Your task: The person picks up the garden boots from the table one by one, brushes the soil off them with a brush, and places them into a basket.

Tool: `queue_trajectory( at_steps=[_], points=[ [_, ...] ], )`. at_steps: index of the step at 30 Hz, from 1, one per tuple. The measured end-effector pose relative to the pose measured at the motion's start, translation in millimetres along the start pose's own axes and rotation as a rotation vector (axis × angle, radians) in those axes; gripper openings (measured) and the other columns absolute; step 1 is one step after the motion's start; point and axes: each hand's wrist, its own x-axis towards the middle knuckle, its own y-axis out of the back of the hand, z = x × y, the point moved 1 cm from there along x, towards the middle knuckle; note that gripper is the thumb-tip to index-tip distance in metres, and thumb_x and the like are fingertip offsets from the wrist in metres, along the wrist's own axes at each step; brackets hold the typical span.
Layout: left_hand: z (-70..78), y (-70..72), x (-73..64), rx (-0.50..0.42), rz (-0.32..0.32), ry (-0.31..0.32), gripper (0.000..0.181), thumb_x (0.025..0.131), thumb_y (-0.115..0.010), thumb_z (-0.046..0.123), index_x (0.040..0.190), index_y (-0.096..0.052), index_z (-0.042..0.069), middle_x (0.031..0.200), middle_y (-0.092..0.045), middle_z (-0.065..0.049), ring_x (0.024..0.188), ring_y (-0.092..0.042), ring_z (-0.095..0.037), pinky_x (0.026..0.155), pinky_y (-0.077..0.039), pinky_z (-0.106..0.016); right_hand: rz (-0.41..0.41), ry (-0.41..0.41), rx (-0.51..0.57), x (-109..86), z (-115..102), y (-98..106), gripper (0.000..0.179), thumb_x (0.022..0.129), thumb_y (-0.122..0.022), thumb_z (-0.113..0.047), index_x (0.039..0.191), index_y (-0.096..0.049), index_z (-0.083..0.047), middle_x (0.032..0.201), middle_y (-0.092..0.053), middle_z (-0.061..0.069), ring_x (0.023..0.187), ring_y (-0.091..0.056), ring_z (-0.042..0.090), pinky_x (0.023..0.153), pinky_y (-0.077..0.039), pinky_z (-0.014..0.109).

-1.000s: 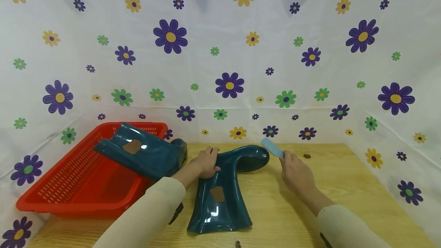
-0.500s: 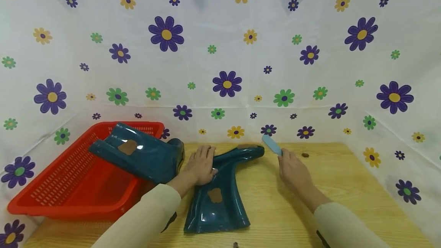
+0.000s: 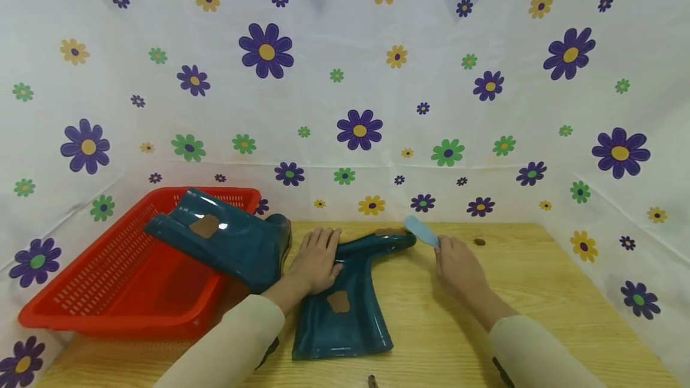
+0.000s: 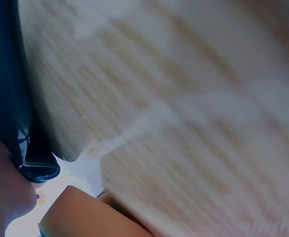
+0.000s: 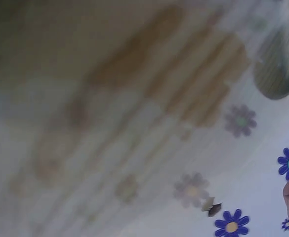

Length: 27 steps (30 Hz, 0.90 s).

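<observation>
A dark teal rubber boot (image 3: 345, 331) lies on the wooden table, its shaft toward me and its toe to the right. One brown patch (image 3: 338, 302) marks the shaft; another brown patch (image 3: 390, 232) shows along the foot's far edge. My left hand (image 3: 317, 259) presses on the boot near the ankle, fingers extended. My right hand (image 3: 460, 265) grips the handle of a light blue brush (image 3: 421, 231). The brush's flat head is at the boot's toe; its underside is hidden and contact is unclear. In the left wrist view part of the boot (image 4: 6, 89) shows.
A red plastic basket (image 3: 124, 322) stands at the left. A second teal boot (image 3: 232, 238), with a brown patch, lies across its right rim. Small brown bits (image 3: 479, 242) lie on the table (image 3: 528, 292). A flowered sheet (image 3: 431, 82) surrounds the back and sides.
The boot's foot has rolled, bringing the brown patch along its far edge into view. My left hand's fingers have spread out over the ankle. The brush has come slightly left, closer to the toe.
</observation>
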Motion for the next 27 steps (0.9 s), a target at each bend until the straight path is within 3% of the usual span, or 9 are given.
queue_trajectory(
  at_steps=[6, 13, 19, 27],
  points=[
    [-1.5, -0.7, 1.2, 0.015, 0.001, 0.007, 0.072, 0.097, -0.06, 0.038, 0.154, -0.028, 0.006, 0.15, -0.039, -0.015, 0.14, -0.032, -0.035, 0.121, -0.022, -0.051, -0.074, 0.027, 0.092, -2.9, 15.4, 0.1, 0.027, 0.103, -0.047, -0.005, 0.123, -0.051, 0.011, 0.104, -0.06, 0.024, 0.096, -0.06, 0.038, 0.084, -0.052, 0.051],
    [-1.5, -0.2, 0.7, 0.015, 0.007, 0.0, 0.073, 0.097, -0.06, 0.039, 0.154, -0.029, 0.006, 0.15, -0.039, -0.015, 0.14, -0.032, -0.034, 0.122, -0.021, -0.05, -0.152, 0.059, 0.065, -1.5, 34.0, 1.6, 0.029, 0.103, -0.043, -0.001, 0.13, -0.046, 0.01, 0.114, -0.056, 0.03, 0.108, -0.056, 0.045, 0.093, -0.049, 0.057],
    [-2.3, 1.5, 0.3, 0.027, -0.002, 0.003, 0.074, 0.097, -0.06, 0.04, 0.154, -0.028, 0.005, 0.15, -0.039, -0.015, 0.139, -0.032, -0.034, 0.122, -0.021, -0.05, -0.24, 0.11, 0.085, 4.8, 35.0, -2.9, 0.037, 0.102, -0.044, 0.0, 0.139, -0.041, 0.005, 0.122, -0.053, 0.027, 0.117, -0.052, 0.044, 0.099, -0.047, 0.056],
    [-0.5, 0.8, 1.8, 0.022, -0.023, 0.019, 0.07, 0.101, -0.053, 0.043, 0.155, -0.027, 0.008, 0.154, -0.036, -0.013, 0.144, -0.028, -0.033, 0.123, -0.018, -0.049, -0.292, 0.087, 0.11, 15.0, 30.3, -6.5, 0.041, 0.104, -0.038, 0.001, 0.146, -0.037, 0.003, 0.13, -0.05, 0.025, 0.126, -0.046, 0.042, 0.105, -0.043, 0.056]
  ],
)
